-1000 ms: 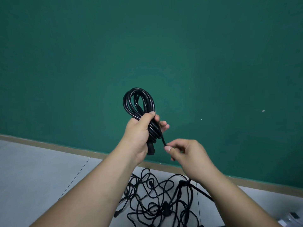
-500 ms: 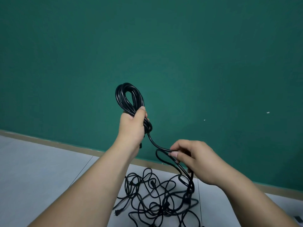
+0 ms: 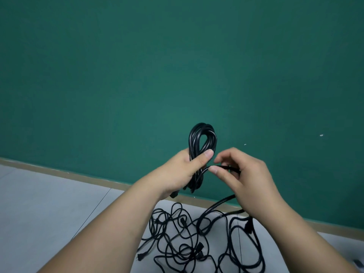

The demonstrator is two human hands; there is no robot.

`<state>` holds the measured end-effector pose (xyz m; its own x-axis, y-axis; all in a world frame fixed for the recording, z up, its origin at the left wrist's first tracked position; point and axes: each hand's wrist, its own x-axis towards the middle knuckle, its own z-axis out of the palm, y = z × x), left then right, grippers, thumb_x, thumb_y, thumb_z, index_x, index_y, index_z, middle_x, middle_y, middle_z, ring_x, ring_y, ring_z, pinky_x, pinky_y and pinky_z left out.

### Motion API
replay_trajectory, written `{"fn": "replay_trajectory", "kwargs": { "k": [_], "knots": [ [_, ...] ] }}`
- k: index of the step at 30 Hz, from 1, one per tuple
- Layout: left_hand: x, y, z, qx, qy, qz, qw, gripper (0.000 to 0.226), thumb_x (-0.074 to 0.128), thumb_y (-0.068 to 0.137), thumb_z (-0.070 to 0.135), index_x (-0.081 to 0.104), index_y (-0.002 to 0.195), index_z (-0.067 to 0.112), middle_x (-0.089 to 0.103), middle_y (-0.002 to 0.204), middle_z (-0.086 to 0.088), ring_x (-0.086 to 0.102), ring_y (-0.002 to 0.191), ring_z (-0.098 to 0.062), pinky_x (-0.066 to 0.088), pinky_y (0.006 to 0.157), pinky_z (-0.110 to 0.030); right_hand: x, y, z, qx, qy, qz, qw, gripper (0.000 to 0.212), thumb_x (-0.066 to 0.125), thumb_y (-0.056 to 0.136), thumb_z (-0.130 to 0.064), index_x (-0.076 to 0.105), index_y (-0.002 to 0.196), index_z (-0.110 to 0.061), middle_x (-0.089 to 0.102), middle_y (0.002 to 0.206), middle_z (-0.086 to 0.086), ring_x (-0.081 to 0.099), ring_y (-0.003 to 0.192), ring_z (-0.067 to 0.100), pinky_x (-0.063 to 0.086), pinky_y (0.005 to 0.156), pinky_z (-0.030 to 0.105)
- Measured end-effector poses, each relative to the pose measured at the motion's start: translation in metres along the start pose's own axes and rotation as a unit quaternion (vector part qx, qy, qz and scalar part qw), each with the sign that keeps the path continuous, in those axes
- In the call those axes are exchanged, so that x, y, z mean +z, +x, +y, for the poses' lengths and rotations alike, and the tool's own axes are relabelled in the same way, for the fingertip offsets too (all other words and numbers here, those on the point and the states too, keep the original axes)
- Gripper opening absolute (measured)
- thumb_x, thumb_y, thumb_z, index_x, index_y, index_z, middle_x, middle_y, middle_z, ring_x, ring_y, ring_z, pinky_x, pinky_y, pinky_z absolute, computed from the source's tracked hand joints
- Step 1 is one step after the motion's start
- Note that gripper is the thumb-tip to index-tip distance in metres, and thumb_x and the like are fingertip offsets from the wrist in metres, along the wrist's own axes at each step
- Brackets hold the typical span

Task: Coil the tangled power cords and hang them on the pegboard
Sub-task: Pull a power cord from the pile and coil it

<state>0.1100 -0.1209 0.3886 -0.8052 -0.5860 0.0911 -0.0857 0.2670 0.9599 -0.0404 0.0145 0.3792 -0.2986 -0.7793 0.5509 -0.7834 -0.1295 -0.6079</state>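
Gripping the upright coil (image 3: 202,137) in my left hand (image 3: 182,171), I pinch its loose tail (image 3: 226,167) with my right hand (image 3: 249,182), just right of it; the tail runs crosswise to the coil's length. Tangled cords (image 3: 197,239) lie below, nearer.

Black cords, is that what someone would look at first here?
Yes: a neat black coil stands mid-picture, gripped by the left hand, against a big green wall. The right hand pinches its loose strand beside it. Below, a messy tangle of cords sprawls on the pale floor.
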Motion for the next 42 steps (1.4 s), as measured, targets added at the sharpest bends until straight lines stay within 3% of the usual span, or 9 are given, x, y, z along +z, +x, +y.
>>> {"fn": "replay_trajectory", "kwargs": {
  "k": [7, 10, 13, 19, 28, 32, 35, 38, 42],
  "knots": [
    [0.006, -0.009, 0.008, -0.099, -0.161, -0.18, 0.965, 0.049, 0.057, 0.1, 0.061, 0.067, 0.114, 0.015, 0.049, 0.08, 0.0, 0.048, 0.065, -0.014, 0.046, 0.059, -0.026, -0.014, 0.001, -0.002, -0.038, -0.077, 0.071, 0.994, 0.054, 0.071, 0.076, -0.081, 0.048, 0.083, -0.032, 0.058, 0.066, -0.013, 0.053, 0.062, 0.013, 0.045, 0.052, 0.034],
    [0.007, -0.01, 0.009, -0.05, -0.127, -0.247, 0.959, 0.025, 0.073, 0.096, 0.043, 0.067, 0.101, 0.019, 0.042, 0.079, 0.001, 0.042, 0.067, -0.015, 0.043, 0.06, -0.029, -0.019, 0.002, -0.002, -0.059, -0.047, 0.076, 0.994, 0.056, 0.084, 0.072, -0.07, 0.048, 0.077, -0.028, 0.055, 0.061, -0.012, 0.047, 0.055, 0.013, 0.036, 0.051, 0.02],
    [0.006, -0.008, 0.004, -0.041, -0.092, -0.185, 0.978, 0.014, 0.069, 0.092, 0.012, 0.056, 0.09, 0.018, 0.043, 0.074, 0.003, 0.045, 0.063, -0.014, 0.043, 0.06, -0.032, -0.022, 0.005, 0.007, -0.037, -0.009, 0.03, 0.999, 0.051, 0.093, 0.068, -0.053, 0.05, 0.078, -0.027, 0.055, 0.065, -0.011, 0.044, 0.056, 0.011, 0.035, 0.052, 0.017],
    [-0.006, 0.001, 0.002, -0.029, -0.291, 0.043, 0.955, 0.017, 0.064, 0.079, 0.007, 0.049, 0.083, 0.012, 0.047, 0.079, -0.009, 0.042, 0.059, -0.018, 0.04, 0.053, -0.03, -0.024, -0.001, 0.055, 0.164, -0.022, -0.237, 0.957, 0.028, 0.091, 0.078, -0.024, 0.066, 0.088, -0.029, 0.074, 0.086, -0.006, 0.066, 0.072, 0.02, 0.059, 0.081, 0.048],
    [-0.019, 0.003, 0.012, 0.051, -0.403, 0.199, 0.892, 0.019, 0.051, 0.096, 0.0, 0.048, 0.082, 0.013, 0.048, 0.074, -0.005, 0.042, 0.059, -0.018, 0.038, 0.055, -0.031, -0.017, -0.004, 0.071, 0.188, -0.272, -0.345, 0.878, 0.042, 0.08, 0.09, -0.026, 0.069, 0.126, -0.045, 0.07, 0.114, -0.025, 0.064, 0.099, 0.0, 0.054, 0.094, 0.025],
    [-0.014, 0.001, 0.013, 0.044, -0.386, 0.177, 0.904, 0.018, 0.052, 0.096, -0.001, 0.049, 0.082, 0.011, 0.048, 0.076, -0.006, 0.043, 0.06, -0.018, 0.038, 0.055, -0.031, -0.001, -0.003, 0.056, 0.142, -0.029, -0.288, 0.947, 0.073, 0.083, 0.088, -0.047, 0.047, 0.152, -0.046, 0.056, 0.143, -0.03, 0.055, 0.128, -0.008, 0.048, 0.111, 0.028],
    [-0.005, 0.001, 0.015, 0.046, -0.404, 0.158, 0.9, 0.014, 0.052, 0.096, -0.001, 0.053, 0.086, 0.009, 0.048, 0.077, -0.006, 0.043, 0.06, -0.018, 0.039, 0.054, -0.03, 0.021, -0.004, 0.034, 0.125, 0.105, -0.3, 0.94, 0.055, 0.074, 0.098, -0.042, 0.053, 0.149, -0.038, 0.06, 0.144, -0.025, 0.052, 0.135, -0.009, 0.046, 0.112, 0.025],
    [-0.004, 0.004, 0.017, 0.05, -0.421, 0.162, 0.891, 0.012, 0.052, 0.097, 0.0, 0.055, 0.091, 0.009, 0.048, 0.075, -0.004, 0.043, 0.06, -0.017, 0.039, 0.054, -0.03, 0.031, -0.007, 0.027, 0.146, 0.208, -0.298, 0.92, 0.016, 0.066, 0.105, -0.022, 0.07, 0.12, -0.017, 0.076, 0.114, 0.0, 0.07, 0.109, 0.004, 0.054, 0.098, 0.024],
    [-0.019, 0.007, 0.012, 0.058, -0.386, 0.228, 0.892, 0.019, 0.056, 0.098, 0.002, 0.054, 0.082, 0.012, 0.05, 0.075, -0.005, 0.044, 0.06, -0.018, 0.04, 0.054, -0.031, 0.031, 0.002, 0.019, 0.194, 0.328, -0.098, 0.92, 0.025, 0.051, 0.111, -0.023, 0.074, 0.104, -0.016, 0.045, 0.072, 0.004, 0.049, 0.057, 0.017, 0.045, 0.054, 0.029]
  ]
}}
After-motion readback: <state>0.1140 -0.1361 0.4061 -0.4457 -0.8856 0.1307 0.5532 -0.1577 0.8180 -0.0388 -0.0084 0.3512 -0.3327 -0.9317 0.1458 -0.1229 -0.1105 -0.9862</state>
